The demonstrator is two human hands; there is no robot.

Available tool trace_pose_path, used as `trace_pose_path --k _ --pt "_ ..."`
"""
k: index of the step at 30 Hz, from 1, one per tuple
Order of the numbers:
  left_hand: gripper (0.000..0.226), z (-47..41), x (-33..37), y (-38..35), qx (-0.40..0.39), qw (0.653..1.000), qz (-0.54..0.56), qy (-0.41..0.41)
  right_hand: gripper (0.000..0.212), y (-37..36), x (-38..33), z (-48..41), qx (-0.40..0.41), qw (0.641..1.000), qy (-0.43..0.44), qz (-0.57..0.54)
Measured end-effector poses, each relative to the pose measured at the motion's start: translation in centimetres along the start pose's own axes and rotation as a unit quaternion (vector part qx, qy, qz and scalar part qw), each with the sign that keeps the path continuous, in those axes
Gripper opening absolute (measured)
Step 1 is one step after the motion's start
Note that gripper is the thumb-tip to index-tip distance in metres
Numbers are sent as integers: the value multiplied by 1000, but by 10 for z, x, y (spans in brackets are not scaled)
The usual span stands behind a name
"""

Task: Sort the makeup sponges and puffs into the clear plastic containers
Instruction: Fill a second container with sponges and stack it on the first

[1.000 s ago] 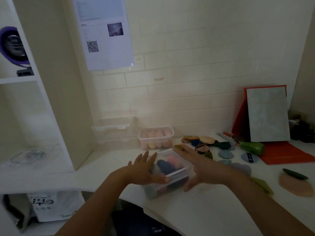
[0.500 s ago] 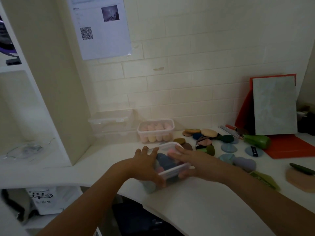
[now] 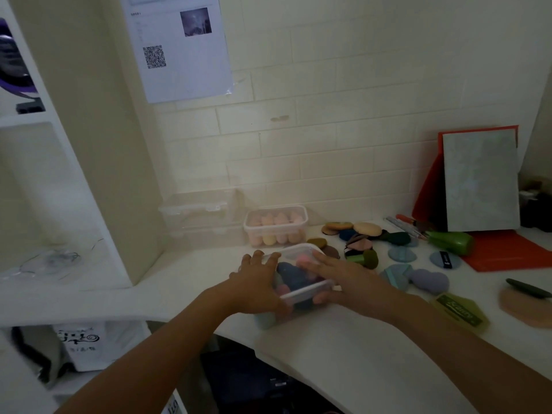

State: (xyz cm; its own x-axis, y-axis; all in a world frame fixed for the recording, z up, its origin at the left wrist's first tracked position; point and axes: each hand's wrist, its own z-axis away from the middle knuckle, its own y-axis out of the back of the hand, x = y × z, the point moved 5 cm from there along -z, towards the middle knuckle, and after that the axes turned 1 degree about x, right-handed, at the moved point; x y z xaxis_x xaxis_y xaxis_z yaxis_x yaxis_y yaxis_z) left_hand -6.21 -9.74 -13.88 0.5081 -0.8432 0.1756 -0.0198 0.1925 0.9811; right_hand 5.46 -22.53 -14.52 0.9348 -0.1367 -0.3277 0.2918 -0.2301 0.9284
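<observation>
Clear plastic box [image 3: 310, 289], filled with blue and pink sponges [image 3: 291, 277], sat near the counter's [image 3: 343, 351] front edge. At its ends the left hand [image 3: 257, 286] and right hand [image 3: 351, 279] gripped it, fingers [image 3: 257, 256] spread over the lid [image 3: 298, 250], thumbs against its front. Loose puffs [image 3: 367, 228] lay to the right.

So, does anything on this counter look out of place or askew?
The clear container gripped between the left hand and right hand sits tilted near the counter edge. Many puffs lie loose to its right, unsorted. Nothing looks spilled or damaged.
</observation>
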Motion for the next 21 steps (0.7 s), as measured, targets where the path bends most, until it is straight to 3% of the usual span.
trace_pose_path --k 3,5,8,11,16,18,21 --pt "114 2 4 8 73 996 -49 -14 77 7 -3 1 27 998 6 -56" --pt "117 -1 7 25 146 986 -72 -18 83 13 4 -4 88 990 -14 -109" --pt "120 -18 4 60 204 977 -64 -2 88 16 27 -19 151 980 -114 -61" --pt "119 -49 -2 97 200 977 -70 -5 86 5 39 -38 123 975 -184 7" --pt "118 -116 -12 121 151 986 -69 9 58 -20 43 -77 94 978 -171 71" --pt "116 -138 -17 123 127 988 -84 12 59 -25 48 -94 123 973 -170 92" --pt "111 -163 -28 123 85 992 -93 3 35 -31 57 -106 170 969 -147 105"
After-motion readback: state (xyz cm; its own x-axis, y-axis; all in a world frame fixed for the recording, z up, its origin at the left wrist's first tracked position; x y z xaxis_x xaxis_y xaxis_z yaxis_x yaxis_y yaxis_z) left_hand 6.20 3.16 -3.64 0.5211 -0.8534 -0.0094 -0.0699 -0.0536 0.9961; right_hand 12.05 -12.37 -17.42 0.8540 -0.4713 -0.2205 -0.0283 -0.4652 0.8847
